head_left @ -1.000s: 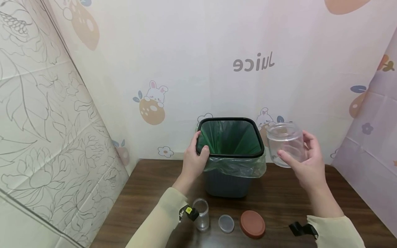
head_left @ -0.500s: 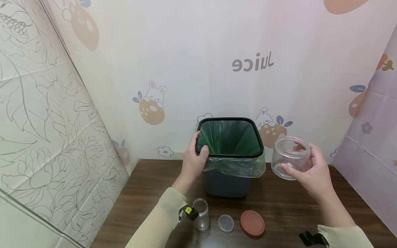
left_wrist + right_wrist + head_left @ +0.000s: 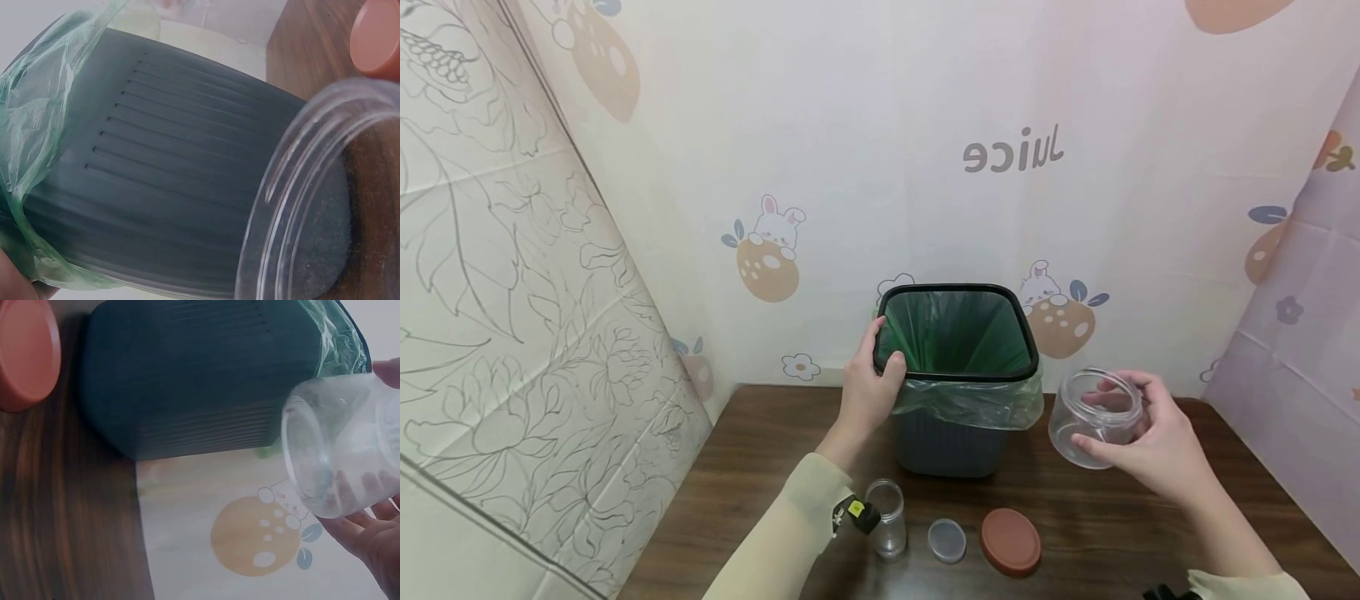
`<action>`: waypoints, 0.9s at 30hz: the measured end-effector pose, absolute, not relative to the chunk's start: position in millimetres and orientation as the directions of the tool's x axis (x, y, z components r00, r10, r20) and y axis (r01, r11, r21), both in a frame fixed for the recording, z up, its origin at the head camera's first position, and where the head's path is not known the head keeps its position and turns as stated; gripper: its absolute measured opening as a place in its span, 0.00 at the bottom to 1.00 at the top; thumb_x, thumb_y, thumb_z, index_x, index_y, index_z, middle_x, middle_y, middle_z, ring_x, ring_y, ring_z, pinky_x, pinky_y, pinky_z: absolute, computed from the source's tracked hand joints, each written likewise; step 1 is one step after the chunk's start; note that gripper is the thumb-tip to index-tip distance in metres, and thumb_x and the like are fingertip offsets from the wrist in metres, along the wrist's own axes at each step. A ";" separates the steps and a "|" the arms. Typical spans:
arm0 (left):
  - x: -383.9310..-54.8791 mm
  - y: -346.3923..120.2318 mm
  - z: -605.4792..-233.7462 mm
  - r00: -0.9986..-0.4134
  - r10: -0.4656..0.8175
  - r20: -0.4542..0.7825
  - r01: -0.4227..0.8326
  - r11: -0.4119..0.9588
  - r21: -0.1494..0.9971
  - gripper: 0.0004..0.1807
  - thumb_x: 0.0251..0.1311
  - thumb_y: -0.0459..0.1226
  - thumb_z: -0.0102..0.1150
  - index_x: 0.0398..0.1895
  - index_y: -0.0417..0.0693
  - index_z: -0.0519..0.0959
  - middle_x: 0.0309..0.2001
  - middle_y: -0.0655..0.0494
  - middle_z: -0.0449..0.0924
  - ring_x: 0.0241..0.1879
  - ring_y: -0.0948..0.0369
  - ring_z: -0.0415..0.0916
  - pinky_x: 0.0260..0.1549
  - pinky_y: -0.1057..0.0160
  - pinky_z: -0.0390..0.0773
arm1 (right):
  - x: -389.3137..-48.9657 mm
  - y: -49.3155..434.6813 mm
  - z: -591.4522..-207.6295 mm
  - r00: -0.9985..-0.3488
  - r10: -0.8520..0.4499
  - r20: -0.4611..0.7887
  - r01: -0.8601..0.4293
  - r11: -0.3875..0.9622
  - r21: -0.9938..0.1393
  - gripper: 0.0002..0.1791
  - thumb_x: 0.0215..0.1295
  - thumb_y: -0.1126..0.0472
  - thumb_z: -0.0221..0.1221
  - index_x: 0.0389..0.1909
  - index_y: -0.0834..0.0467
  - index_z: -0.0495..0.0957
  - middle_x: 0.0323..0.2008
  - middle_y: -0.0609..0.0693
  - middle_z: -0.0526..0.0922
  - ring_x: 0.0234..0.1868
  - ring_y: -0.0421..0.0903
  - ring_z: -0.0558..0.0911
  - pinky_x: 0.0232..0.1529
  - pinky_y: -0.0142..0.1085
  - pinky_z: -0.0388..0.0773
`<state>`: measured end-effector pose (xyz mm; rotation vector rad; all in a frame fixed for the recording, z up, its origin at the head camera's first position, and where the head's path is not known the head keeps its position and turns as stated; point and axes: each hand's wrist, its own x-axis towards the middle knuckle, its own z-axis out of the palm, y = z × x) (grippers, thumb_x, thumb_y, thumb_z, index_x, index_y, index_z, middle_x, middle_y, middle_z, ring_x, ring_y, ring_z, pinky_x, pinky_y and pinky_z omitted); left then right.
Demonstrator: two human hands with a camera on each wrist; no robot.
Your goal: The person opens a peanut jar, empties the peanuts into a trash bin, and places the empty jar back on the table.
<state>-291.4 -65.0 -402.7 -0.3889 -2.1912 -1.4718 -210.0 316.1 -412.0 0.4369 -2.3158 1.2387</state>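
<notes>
My left hand [image 3: 871, 383] grips the left side of the black rim of a dark trash can [image 3: 951, 446], its thumb over the front corner. A green trash bag [image 3: 977, 404] lines the can and folds down over the outside. To the right of the can, my right hand [image 3: 1161, 442] holds a clear wide-mouth jar [image 3: 1086, 433] with no lid on it, thumb in front and fingers behind. The right wrist view shows this jar [image 3: 344, 444] in the air beside the can, nothing visible inside it.
A slim clear jar [image 3: 889, 533], uncapped, stands near my left wrist. To its right lie a small translucent lid [image 3: 947, 541] and a reddish lid [image 3: 1011, 542] on the brown wooden table [image 3: 767, 433]. A printed curtain [image 3: 880, 167] hangs close behind the can.
My right hand has lowered the clear jar beside the can, and its mouth now tilts more toward me. The left hand keeps its grip on the rim.
</notes>
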 end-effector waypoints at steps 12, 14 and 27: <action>-292.6 -65.5 -403.7 -0.858 -0.021 0.514 0.467 0.387 0.795 0.40 0.72 0.53 0.49 0.85 0.50 0.65 0.74 0.46 0.77 0.57 0.50 0.82 0.60 0.42 0.82 | -201.4 323.2 -431.4 -0.843 -0.128 0.522 -0.479 0.621 -0.621 0.58 0.36 0.63 0.91 0.74 0.55 0.73 0.55 0.49 0.82 0.52 0.25 0.80 0.45 0.19 0.74; -292.5 -65.5 -403.5 -0.857 -0.020 0.514 0.467 0.389 0.794 0.39 0.72 0.52 0.49 0.85 0.50 0.65 0.74 0.45 0.77 0.57 0.50 0.82 0.60 0.43 0.82 | -199.2 323.1 -435.0 -0.836 -0.136 0.531 -0.490 0.619 -0.614 0.58 0.34 0.63 0.91 0.72 0.55 0.74 0.53 0.49 0.85 0.51 0.26 0.82 0.48 0.18 0.73; -292.6 -66.1 -403.2 -0.853 -0.022 0.521 0.473 0.388 0.791 0.39 0.72 0.52 0.48 0.85 0.51 0.66 0.72 0.45 0.79 0.54 0.50 0.82 0.58 0.42 0.82 | -186.5 325.7 -457.4 -0.873 -0.141 0.467 -0.435 0.659 -0.614 0.55 0.34 0.54 0.93 0.67 0.49 0.75 0.50 0.48 0.89 0.48 0.31 0.85 0.49 0.19 0.69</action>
